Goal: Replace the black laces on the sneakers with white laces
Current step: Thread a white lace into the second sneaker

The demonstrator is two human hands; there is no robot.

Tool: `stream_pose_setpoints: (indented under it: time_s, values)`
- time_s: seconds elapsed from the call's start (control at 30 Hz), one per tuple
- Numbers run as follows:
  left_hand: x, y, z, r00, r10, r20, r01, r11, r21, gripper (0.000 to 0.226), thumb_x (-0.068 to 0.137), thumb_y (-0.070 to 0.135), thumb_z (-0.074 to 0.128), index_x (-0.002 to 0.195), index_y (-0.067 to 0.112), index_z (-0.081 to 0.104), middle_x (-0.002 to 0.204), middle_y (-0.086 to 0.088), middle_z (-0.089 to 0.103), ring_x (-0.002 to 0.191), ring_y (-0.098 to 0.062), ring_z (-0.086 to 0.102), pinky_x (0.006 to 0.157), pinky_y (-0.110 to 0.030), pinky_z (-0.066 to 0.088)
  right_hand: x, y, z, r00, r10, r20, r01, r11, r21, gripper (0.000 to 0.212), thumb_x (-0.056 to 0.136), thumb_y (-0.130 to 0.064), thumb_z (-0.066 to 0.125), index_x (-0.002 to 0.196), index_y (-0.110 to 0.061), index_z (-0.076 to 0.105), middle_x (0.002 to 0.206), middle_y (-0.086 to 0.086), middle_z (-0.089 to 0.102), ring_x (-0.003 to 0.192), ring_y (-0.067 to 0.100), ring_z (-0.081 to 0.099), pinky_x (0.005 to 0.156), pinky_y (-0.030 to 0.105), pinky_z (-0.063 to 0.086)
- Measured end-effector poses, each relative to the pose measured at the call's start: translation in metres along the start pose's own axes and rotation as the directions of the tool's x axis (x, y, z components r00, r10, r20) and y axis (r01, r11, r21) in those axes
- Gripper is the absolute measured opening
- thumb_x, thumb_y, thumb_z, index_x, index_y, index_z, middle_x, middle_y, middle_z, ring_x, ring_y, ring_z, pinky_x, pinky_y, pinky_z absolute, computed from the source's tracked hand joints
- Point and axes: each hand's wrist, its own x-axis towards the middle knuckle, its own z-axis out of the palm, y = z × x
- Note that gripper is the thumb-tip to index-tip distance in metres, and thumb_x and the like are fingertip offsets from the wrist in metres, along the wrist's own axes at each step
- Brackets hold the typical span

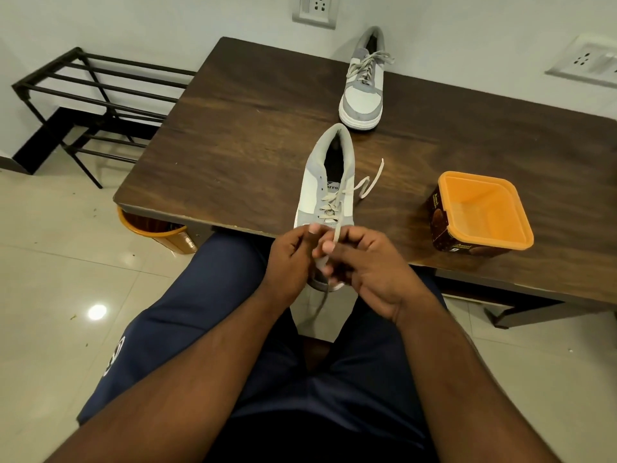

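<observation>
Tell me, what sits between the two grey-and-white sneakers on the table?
Only bare dark wooden table, in the head view, between the far sneaker and the near sneaker.

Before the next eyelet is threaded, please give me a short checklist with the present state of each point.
1. Near sneaker steady on table: ok, toe overhangs edge.
2. Right hand pinches the white lace: ok.
3. Left hand at the toe, grip: cannot tell.
4. Free lace end lies untangled: ok.
5. Upper eyelets open: ok.
6. Far sneaker fully laced white: ok.
</observation>
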Motion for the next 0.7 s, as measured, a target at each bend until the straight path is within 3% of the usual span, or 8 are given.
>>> stream_pose_setpoints:
  time_s: [0.1, 0.17, 0.3, 0.37, 0.4, 0.5, 0.6, 0.7]
  values:
    - [-0.008, 0.009, -0.002, 0.920, -0.288, 0.264, 0.327, 0.938, -0.114, 0.059, 0.098, 0.054, 0.029, 0.106, 0.010, 0.067, 0.073, -0.007, 0.070, 0.042, -0.017, 0.050, 0.039, -0.019, 0.031, 0.014, -0.010, 0.000, 0.986, -0.066, -0.156, 0.090, 0.984, 0.152, 0.005, 0.092, -0.004, 0.059, 0.092, -0.003, 0.064, 0.084, 0.012, 0.070, 0.063, 0.015, 0.061, 0.057, 0.026, 0.054]
    - [-0.008, 0.007, -0.005, 0.891, -0.301, 0.340, 0.337, 0.940, -0.053, 0.048, 0.090, 0.051, 0.050, 0.099, 0.008, 0.071, 0.064, -0.011, 0.065, 0.040, -0.015, 0.044, 0.040, -0.018, 0.028, 0.026, -0.013, -0.007, 0.968, -0.057, -0.245, 0.110, 0.972, 0.207, 0.006, 0.092, -0.006, 0.059, 0.091, -0.003, 0.065, 0.081, 0.010, 0.070, 0.062, 0.013, 0.061, 0.058, 0.024, 0.054]
    - [0.001, 0.000, -0.014, 0.955, -0.236, 0.180, 0.248, 0.968, -0.049, 0.019, 0.086, 0.024, 0.069, 0.087, 0.006, 0.072, 0.052, -0.003, 0.057, 0.043, -0.009, 0.045, 0.041, -0.018, 0.033, 0.042, -0.014, -0.036, 0.889, -0.028, -0.457, 0.166, 0.950, 0.265, 0.007, 0.092, -0.006, 0.060, 0.088, -0.006, 0.065, 0.077, 0.007, 0.071, 0.056, 0.009, 0.059, 0.055, 0.021, 0.051]
    - [0.007, -0.008, -0.017, 0.988, -0.151, 0.013, 0.150, 0.988, 0.031, 0.011, 0.090, 0.016, 0.068, 0.085, 0.007, 0.072, 0.055, 0.003, 0.061, 0.049, -0.004, 0.051, 0.051, -0.018, 0.042, 0.046, -0.009, -0.057, 0.838, -0.069, -0.542, 0.092, 0.996, 0.014, 0.013, 0.094, -0.013, 0.060, 0.082, -0.011, 0.066, 0.081, 0.008, 0.072, 0.057, 0.012, 0.060, 0.055, 0.026, 0.052]
    - [0.010, -0.012, -0.018, 0.993, -0.102, -0.065, 0.107, 0.991, 0.082, 0.010, 0.091, 0.015, 0.068, 0.085, 0.009, 0.072, 0.059, 0.008, 0.063, 0.054, -0.002, 0.055, 0.057, -0.018, 0.045, 0.046, -0.007, -0.066, 0.825, -0.116, -0.553, -0.038, 0.965, -0.260, 0.018, 0.094, -0.022, 0.061, 0.080, -0.013, 0.065, 0.084, 0.009, 0.072, 0.060, 0.014, 0.062, 0.057, 0.030, 0.052]
    - [0.016, -0.023, -0.018, 0.992, 0.014, -0.129, 0.015, 0.976, 0.219, 0.006, 0.089, 0.021, 0.070, 0.089, 0.015, 0.074, 0.077, 0.010, 0.071, 0.074, -0.005, 0.065, 0.070, -0.026, 0.054, 0.039, 0.001, -0.075, 0.797, -0.359, -0.486, -0.265, 0.515, -0.815, 0.027, 0.089, -0.045, 0.064, 0.094, -0.018, 0.064, 0.095, 0.000, 0.065, 0.083, 0.017, 0.061, 0.070, 0.032, 0.047]
    - [0.018, -0.027, -0.013, 0.991, 0.078, -0.106, -0.047, 0.961, 0.272, 0.008, 0.088, 0.023, 0.072, 0.092, 0.019, 0.076, 0.087, 0.005, 0.073, 0.085, -0.013, 0.068, 0.078, -0.037, 0.057, 0.037, 0.008, -0.050, 0.870, -0.470, -0.149, 0.111, 0.481, -0.870, 0.048, 0.083, -0.027, 0.074, 0.127, -0.024, 0.056, 0.126, -0.004, 0.050, 0.107, 0.010, 0.052, 0.087, 0.030, 0.048]
    - [0.016, -0.026, -0.011, 0.977, 0.199, -0.070, -0.164, 0.926, 0.340, 0.009, 0.088, 0.016, 0.071, 0.095, 0.015, 0.076, 0.085, 0.013, 0.068, 0.083, -0.002, 0.064, 0.075, -0.021, 0.053, 0.048, 0.029, -0.032, 0.890, -0.450, 0.073, 0.247, 0.343, -0.906, 0.036, 0.079, -0.021, 0.077, 0.114, -0.022, 0.070, 0.128, 0.002, 0.056, 0.112, 0.023, 0.053, 0.094, 0.040, 0.047]
